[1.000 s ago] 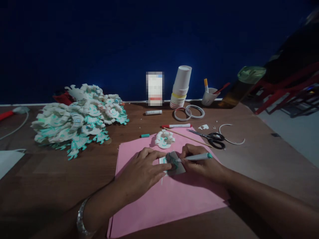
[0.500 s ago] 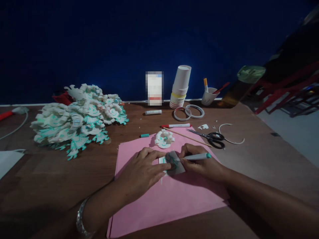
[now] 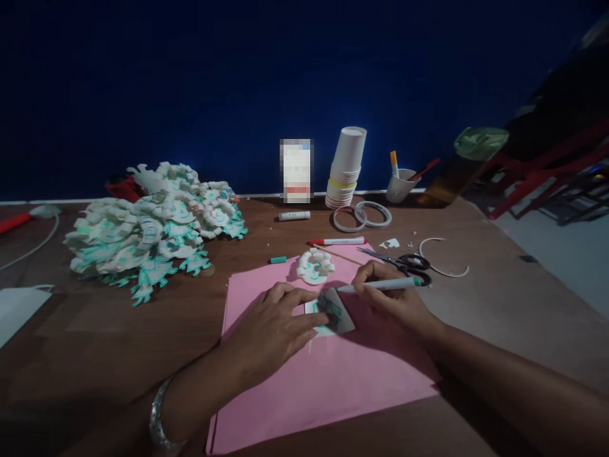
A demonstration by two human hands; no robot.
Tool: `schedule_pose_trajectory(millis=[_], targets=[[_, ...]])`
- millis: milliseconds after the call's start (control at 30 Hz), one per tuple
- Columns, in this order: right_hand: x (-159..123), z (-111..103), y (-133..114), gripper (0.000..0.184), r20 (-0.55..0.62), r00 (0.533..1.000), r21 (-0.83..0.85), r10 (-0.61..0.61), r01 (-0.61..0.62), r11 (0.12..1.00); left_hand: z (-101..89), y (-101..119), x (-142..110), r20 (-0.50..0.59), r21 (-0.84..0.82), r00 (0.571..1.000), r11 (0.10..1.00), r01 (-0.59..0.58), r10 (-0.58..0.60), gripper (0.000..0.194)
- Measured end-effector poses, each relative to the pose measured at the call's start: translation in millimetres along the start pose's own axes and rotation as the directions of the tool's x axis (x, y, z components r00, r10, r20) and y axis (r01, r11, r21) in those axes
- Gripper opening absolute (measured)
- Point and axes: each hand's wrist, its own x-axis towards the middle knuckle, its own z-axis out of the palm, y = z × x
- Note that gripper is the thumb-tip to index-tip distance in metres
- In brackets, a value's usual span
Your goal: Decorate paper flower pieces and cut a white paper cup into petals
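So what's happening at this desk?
The left hand presses a small white card with green line drawing onto pink paper. The right hand holds a marker, its tip near the card's upper edge. A curled paper piece lies just beyond.

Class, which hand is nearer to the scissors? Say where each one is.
Right. The right hand is just in front of the scissors; the left hand is farther off, to their left.
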Motion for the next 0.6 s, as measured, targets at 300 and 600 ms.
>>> schedule_pose_trajectory(millis=[300, 600], targets=[[-9, 6, -11, 0.015, 0.009, 0.992, -0.124, -0.124, 0.124, 0.984, -0.3, 0, -1, 0.003, -0.036, 1.0, 0.999, 0.024, -0.024, 0.022], [-13, 29, -8, 0.018, 0.111, 0.994, -0.091, 0.017, -0.007, 0.996, -3.0, -2, 2, -0.002, -0.209, 0.99, 0.968, 0.138, -0.142, 0.043]])
